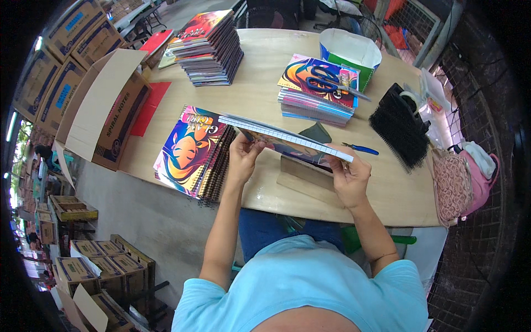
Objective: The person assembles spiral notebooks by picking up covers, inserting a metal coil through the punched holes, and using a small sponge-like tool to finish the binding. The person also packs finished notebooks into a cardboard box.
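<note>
A spiral notebook point(285, 138) is held up tilted above the near part of the table, its white page edge and wire binding facing up. My left hand point(244, 157) is closed on its left end, thumb on the cover. At its right end, my right hand point(352, 176) grips the corner. Just left of my left hand stands a stack of spiral notebooks point(191, 152) with colourful illustrated covers. Beneath the held notebook lies a flat brown board or block point(310, 181), partly hidden. A blue-handled pointed tool point(362, 149) rests beyond my right hand.
A taller notebook stack point(207, 52) stands at the far left. Dark-handled scissors point(326, 80) lie on another notebook stack point(315, 108), beside a green-and-white open box point(354, 50). A black brush point(401, 127) and pink bag point(478, 177) are right. An open carton point(105, 110) stands left.
</note>
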A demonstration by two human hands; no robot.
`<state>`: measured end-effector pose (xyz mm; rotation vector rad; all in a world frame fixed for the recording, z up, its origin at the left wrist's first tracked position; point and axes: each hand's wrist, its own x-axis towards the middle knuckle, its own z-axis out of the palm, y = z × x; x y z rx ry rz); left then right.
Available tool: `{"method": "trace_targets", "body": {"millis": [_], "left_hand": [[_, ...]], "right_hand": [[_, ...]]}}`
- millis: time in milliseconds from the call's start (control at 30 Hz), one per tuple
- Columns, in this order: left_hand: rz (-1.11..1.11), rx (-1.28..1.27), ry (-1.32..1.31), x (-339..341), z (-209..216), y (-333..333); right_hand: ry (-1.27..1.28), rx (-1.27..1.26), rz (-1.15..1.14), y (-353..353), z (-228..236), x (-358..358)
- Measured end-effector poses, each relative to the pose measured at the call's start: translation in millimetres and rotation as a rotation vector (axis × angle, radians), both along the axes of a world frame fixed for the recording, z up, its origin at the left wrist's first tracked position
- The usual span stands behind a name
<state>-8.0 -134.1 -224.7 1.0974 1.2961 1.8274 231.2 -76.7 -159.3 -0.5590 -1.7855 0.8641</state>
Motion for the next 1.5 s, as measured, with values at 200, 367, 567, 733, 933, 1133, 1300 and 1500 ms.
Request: {"method": "trace_targets", "body": {"millis": [200,367,567,733,933,1133,1300,1500], "left_hand": [[-0.067,0.031,-0.022,-14,-3,4],[-0.097,0.061,-0.086,-11,-10,1],[-0.086,0.072,0.001,10,6,8],[-0.120,0.059,-0.053,8,8,12],[-0.135,0.087,-0.067,4,-14,7],[-0.118,0.018,0.505,47,-11,1],[-0.137,0.122,0.303,73,-22,6],[0.053,0.012,0.104,48,-51,-24]], "right_hand": [[-0.052,0.036,-0.012,0,5,-7],[-0.105,0.082,0.002,-1,8,-2],[0.034,0.047,-0.030,-9,-4,15],[0.001,-0.010,-0.038,-6,-2,13],[-0.071,0.091,-0.014,-2,0,10],[-0.182,0.163,-0.277,-9,-10,70],[0.365,-0.542,-0.158,-25,-101,83],[-0.156,-0.229,0.183,47,-69,91]]}}
